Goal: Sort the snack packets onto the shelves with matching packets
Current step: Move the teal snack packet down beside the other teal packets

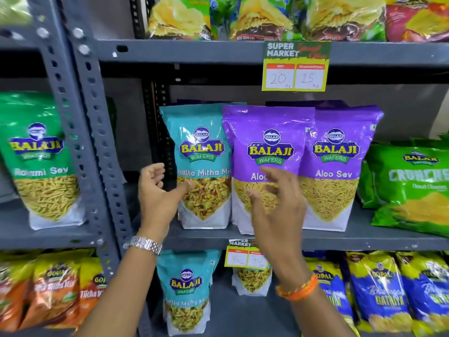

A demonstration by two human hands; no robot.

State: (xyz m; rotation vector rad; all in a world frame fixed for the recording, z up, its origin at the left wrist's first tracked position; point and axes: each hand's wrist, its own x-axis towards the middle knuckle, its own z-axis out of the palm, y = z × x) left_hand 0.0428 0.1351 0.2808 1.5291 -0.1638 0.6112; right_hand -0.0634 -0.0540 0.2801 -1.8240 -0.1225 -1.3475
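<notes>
On the middle shelf a teal Khatta Mitha Mix packet stands upright beside two purple Aloo Sev packets. My left hand hovers open just left of the teal packet, thumb close to its lower front. In front of the nearer purple packet, my right hand has its fingers spread and holds nothing. Whether either hand touches a packet is unclear. On the shelf below stands another teal Khatta Mitha Mix packet.
A green Ratlami Sev packet stands in the left rack, behind a grey perforated upright. Green Crunchex packets lie at the right. Price tags hang from the shelf edges. Blue Gopal packets and orange packets fill the lower shelf.
</notes>
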